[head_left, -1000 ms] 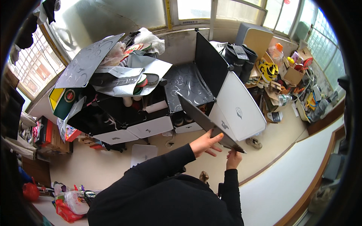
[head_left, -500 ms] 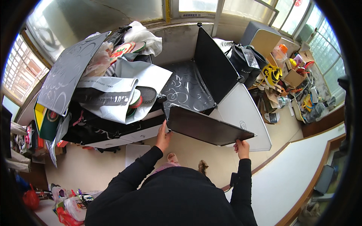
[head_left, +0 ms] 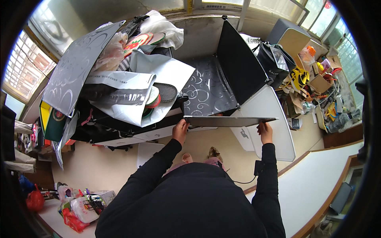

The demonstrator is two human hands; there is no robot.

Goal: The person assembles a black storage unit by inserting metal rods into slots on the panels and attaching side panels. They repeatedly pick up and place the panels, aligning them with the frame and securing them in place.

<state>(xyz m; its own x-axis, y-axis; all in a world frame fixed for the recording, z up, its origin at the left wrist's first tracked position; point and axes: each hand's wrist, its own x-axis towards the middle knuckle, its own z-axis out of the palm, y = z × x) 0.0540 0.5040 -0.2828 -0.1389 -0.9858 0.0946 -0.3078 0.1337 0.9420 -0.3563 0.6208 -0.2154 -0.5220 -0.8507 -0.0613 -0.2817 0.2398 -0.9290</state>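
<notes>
Panel (head_left: pixel 228 121) now tipped level, seen edge-on, where earlier its dark face showed tilted. Left hand (head_left: pixel 181 130) fingers grip left end, right hand (head_left: pixel 264 131) fingers grip right end. Panel held before open patterned cabinet compartment (head_left: pixel 208 92), above white door (head_left: pixel 274 119).

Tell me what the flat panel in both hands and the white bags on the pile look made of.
Flat panel: thin, rigid, grey, seen nearly edge-on and unbent between left hand and right hand; probably plastic sheet, like the swirl-patterned panel behind it. White bags: soft, creased, faintly shiny film, likely plastic.
</notes>
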